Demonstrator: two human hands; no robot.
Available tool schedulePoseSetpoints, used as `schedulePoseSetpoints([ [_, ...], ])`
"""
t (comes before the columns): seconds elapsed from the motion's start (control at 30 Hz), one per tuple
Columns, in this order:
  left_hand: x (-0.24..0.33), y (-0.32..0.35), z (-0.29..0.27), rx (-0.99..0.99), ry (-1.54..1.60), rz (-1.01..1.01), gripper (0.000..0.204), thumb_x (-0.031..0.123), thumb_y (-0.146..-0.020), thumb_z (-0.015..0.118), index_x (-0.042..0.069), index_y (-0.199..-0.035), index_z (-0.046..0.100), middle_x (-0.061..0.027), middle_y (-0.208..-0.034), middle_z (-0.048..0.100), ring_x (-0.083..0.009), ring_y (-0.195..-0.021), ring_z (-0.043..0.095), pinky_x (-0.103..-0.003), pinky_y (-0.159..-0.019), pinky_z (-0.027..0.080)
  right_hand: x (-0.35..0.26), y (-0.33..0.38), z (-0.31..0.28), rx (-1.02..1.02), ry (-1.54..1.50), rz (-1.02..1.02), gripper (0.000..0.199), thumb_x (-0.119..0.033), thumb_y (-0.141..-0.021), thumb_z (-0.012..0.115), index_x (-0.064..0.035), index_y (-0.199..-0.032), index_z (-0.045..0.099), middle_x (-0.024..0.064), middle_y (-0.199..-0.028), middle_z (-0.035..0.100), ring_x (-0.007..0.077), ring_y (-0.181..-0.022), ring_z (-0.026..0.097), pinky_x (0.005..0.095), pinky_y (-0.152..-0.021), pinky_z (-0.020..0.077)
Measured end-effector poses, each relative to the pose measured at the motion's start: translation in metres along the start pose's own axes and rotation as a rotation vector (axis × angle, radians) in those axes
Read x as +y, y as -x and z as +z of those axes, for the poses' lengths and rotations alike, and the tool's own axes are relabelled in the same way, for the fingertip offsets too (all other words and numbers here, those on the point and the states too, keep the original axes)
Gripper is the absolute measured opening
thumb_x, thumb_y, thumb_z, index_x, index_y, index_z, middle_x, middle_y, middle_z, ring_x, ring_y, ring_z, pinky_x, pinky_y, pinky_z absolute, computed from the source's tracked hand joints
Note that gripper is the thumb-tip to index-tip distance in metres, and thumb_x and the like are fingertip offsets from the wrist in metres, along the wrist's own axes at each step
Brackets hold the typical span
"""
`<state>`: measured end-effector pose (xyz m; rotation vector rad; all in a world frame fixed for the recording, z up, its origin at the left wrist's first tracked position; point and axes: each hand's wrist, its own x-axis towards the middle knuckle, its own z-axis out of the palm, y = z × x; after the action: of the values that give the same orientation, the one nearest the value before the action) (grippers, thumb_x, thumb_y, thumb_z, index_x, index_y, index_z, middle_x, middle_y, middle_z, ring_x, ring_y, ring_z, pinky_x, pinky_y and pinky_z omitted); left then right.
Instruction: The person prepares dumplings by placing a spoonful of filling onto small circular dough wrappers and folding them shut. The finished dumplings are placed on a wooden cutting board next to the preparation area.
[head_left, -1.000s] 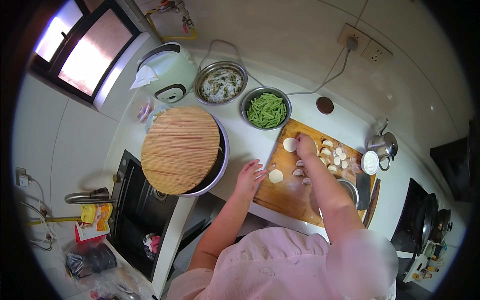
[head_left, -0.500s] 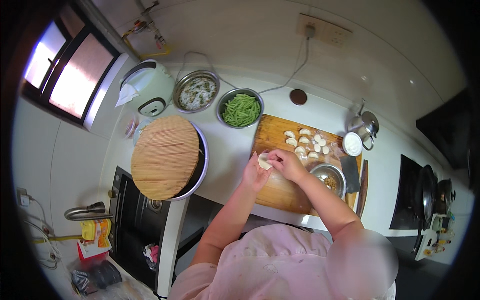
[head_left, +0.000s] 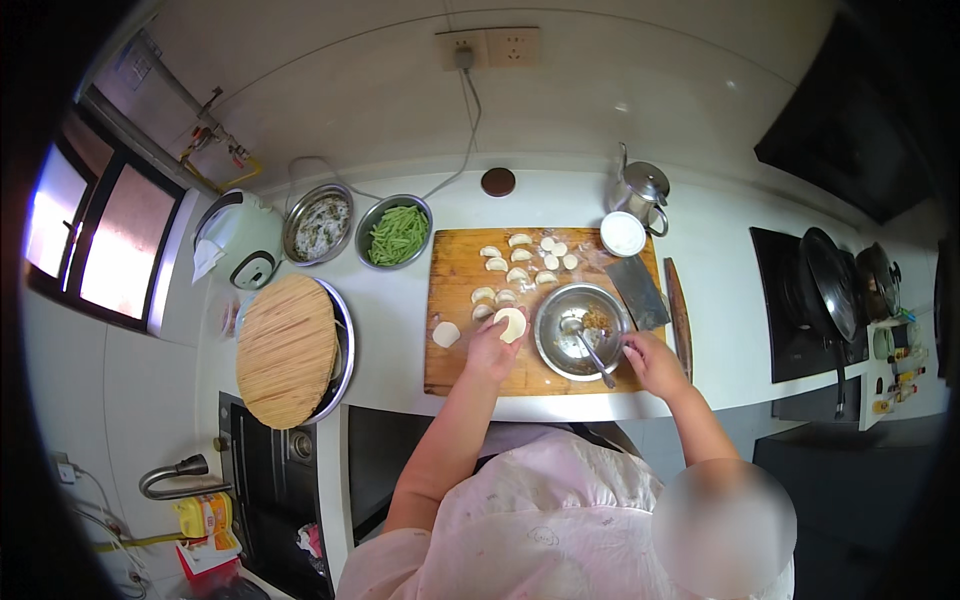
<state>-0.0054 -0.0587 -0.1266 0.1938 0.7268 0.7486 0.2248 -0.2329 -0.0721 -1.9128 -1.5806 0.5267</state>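
Note:
In my left hand [head_left: 491,352] is a flat round dough wrapper [head_left: 511,324], held by its edge above the cutting board [head_left: 455,375]. My right hand [head_left: 657,366] is closed at the right rim of a steel bowl [head_left: 556,350], fingertips pinching the edge. Inside the bowl are a little brownish filling [head_left: 597,319] and a metal spoon [head_left: 597,360] leaning on the near rim. Another round wrapper [head_left: 446,334] lies left of my left hand. Several folded dumplings [head_left: 520,276] and small dough pieces [head_left: 551,262] sit on the board's far half.
A cleaver [head_left: 637,292] and a dark rolling pin [head_left: 678,315] lie right of the bowl. Behind are a white bowl of flour-like powder [head_left: 623,234] and a kettle [head_left: 643,185]. Green beans [head_left: 397,236] stand back left; a round slatted lid [head_left: 287,350] covers a basin.
The view has shifted right. My hands were together on a half-folded wrapper; now they are apart, the left with a flat wrapper, the right at the bowl. The bowl sits nearer me relative to the cleaver.

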Motion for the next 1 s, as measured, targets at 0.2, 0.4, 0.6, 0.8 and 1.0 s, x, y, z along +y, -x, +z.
schedulePoseSetpoints([
  [0.2,-0.029,-0.002,-0.006,0.126,-0.033,0.058,0.022,0.0,-0.088,0.042,-0.001,-0.109,0.049,-0.0155,-0.107,0.055,-0.0291,-0.099,0.056,-0.037,-0.082,0.05,0.007,0.027,0.006,-0.149,0.083,-0.202,0.041,0.0,-0.071,0.058,-0.0171,-0.107,0.061,0.0068,-0.081,0.051,0.0251,-0.081,0.052,0.0341,-0.071,0.0441],
  [0.4,-0.043,-0.001,-0.017,0.173,-0.042,0.122,0.02,0.002,-0.088,0.044,0.0,-0.108,0.05,-0.0152,-0.1,0.057,-0.0279,-0.094,0.057,-0.036,-0.081,0.051,0.017,0.027,0.022,-0.156,0.069,-0.28,0.035,-0.003,-0.068,0.064,-0.0169,-0.1,0.064,0.0044,-0.081,0.05,0.0231,-0.082,0.051,0.0336,-0.069,0.0445],
  [0.6,-0.053,0.006,-0.027,0.196,-0.092,0.136,0.015,0.002,-0.087,0.048,0.0,-0.101,0.051,-0.0148,-0.096,0.058,-0.0265,-0.09,0.059,-0.036,-0.08,0.052,0.01,0.001,0.028,0.063,-0.083,-0.318,0.027,-0.005,-0.068,0.066,-0.0123,-0.094,0.066,0.0062,-0.075,0.051,0.0246,-0.073,0.053,0.0336,-0.064,0.0442],
  [0.8,-0.059,0.011,-0.032,0.18,-0.174,0.104,0.016,0.001,-0.084,0.052,0.002,-0.1,0.052,-0.0113,-0.094,0.059,-0.0226,-0.085,0.059,-0.029,-0.074,0.051,0.009,-0.031,0.026,0.105,-0.084,-0.241,0.017,-0.01,-0.077,0.062,-0.0088,-0.094,0.065,0.0096,-0.078,0.057,0.0274,-0.074,0.056,0.0355,-0.065,0.0451],
  [1.0,-0.071,0.015,-0.028,0.191,-0.281,0.058,0.023,-0.002,-0.081,0.056,0.005,-0.104,0.054,-0.0065,-0.093,0.058,-0.0176,-0.082,0.057,-0.029,-0.072,0.05,0.019,-0.018,-0.001,0.123,-0.002,-0.166,0.016,-0.01,-0.079,0.06,-0.0077,-0.094,0.064,0.0101,-0.08,0.058,0.0288,-0.076,0.056,0.0371,-0.066,0.0459],
])
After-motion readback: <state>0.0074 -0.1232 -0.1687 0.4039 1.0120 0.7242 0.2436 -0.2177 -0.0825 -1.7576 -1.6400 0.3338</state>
